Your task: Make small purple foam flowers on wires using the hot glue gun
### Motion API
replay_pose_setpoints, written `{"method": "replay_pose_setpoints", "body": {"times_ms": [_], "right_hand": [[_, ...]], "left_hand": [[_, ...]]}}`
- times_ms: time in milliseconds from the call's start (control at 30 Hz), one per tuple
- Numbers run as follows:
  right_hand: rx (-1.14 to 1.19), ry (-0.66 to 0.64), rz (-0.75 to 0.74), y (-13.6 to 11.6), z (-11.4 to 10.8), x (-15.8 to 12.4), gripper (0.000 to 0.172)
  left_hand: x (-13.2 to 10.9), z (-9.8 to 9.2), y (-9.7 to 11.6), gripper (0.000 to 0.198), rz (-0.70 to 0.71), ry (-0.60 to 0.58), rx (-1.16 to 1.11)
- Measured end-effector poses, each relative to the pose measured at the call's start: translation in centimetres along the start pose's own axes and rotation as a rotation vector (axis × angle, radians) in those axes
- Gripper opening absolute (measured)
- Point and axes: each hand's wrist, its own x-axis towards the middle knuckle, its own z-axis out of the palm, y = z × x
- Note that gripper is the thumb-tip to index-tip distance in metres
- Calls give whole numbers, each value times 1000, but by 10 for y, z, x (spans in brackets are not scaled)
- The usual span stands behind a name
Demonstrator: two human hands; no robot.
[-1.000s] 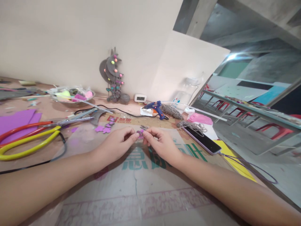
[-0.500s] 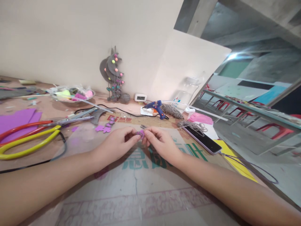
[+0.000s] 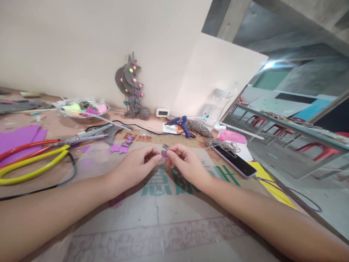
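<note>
Between my two hands is a small purple and grey felt-like piece (image 3: 164, 154), partly covered by the fingers. My left hand (image 3: 140, 162) pinches its left side with thumb and forefinger. From the right, my right hand (image 3: 185, 163) pinches the same piece, thumb on the near side. Both hands are just above a cardboard sheet with green printing (image 3: 163, 185). Purple flower-shaped cutouts (image 3: 119, 149) lie beyond my left hand, beside a few small grey pieces (image 3: 127, 143). A blue glue gun (image 3: 183, 125) rests past the hands.
Scissors with red and yellow handles (image 3: 58, 145) and purple sheets (image 3: 23, 143) lie at left. A plastic-wrapped bowl (image 3: 83, 109) stands behind them. Against the wall are a grey moon-shaped ornament (image 3: 129, 85) and a small clock (image 3: 163, 112). Grey yarn (image 3: 200, 129) and a phone (image 3: 237, 162) are right.
The small purple piece has turned slightly between my fingertips and shows less bright purple. Both hands stay in nearly the same place.
</note>
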Motion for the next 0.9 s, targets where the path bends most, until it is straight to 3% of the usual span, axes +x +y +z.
{"method": "replay_pose_setpoints", "body": {"times_ms": [433, 633, 900], "right_hand": [[116, -55, -14, 1, 1, -1, 18], [162, -100, -18, 2, 1, 0, 20], [181, -92, 12, 2, 2, 2, 20]], "left_hand": [[0, 0, 0, 20, -12, -19, 36], [0, 1, 1, 19, 59, -39, -22], [1, 1, -2, 21, 34, 1, 15]]}}
